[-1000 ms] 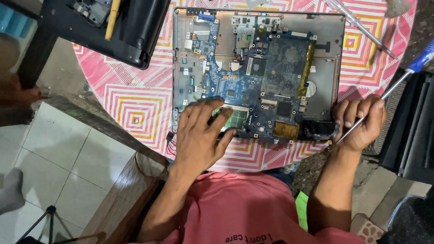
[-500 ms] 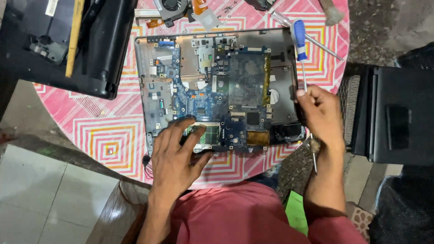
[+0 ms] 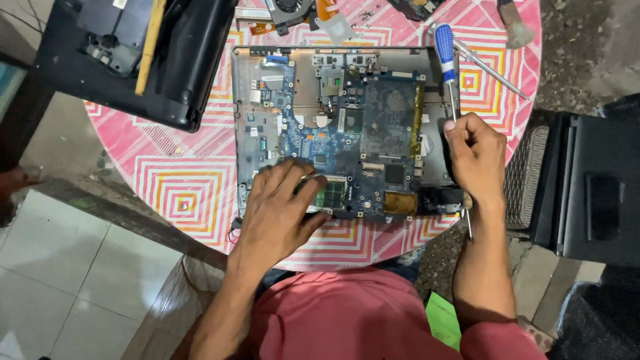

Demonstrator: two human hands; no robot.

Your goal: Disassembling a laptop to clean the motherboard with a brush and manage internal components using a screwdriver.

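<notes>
Pink-and-white patterned cloth covers the round counter (image 3: 167,193). An opened laptop base (image 3: 347,130) lies in the middle of it, grey shell up, blue circuit board (image 3: 347,133) exposed.

Left hand (image 3: 280,207): palm down, fingers spread and flat, pressing on the front left corner of the board. Fingertips rest at a green memory module (image 3: 331,195). It grips nothing.

Right hand (image 3: 475,157): at the base's right edge, fingers curled around a thin metal shaft (image 3: 468,223) that pokes out below the wrist, over the counter's rim. Cannot tell what sort of tool it is.

Blue-and-white handled screwdriver (image 3: 445,57): lying on the shell's upper right corner, tip toward the right hand, just above its knuckles. A bare metal rod (image 3: 490,67) lies beside it on the cloth.

Upper left: black laptop lid (image 3: 180,60), inside up, hanging partly off the counter, with a yellow stick (image 3: 150,43) across it.

Far edge: loose parts, including a fan (image 3: 288,8).

Person in a red shirt (image 3: 347,320). Black case (image 3: 590,187) to the right, off the counter.
</notes>
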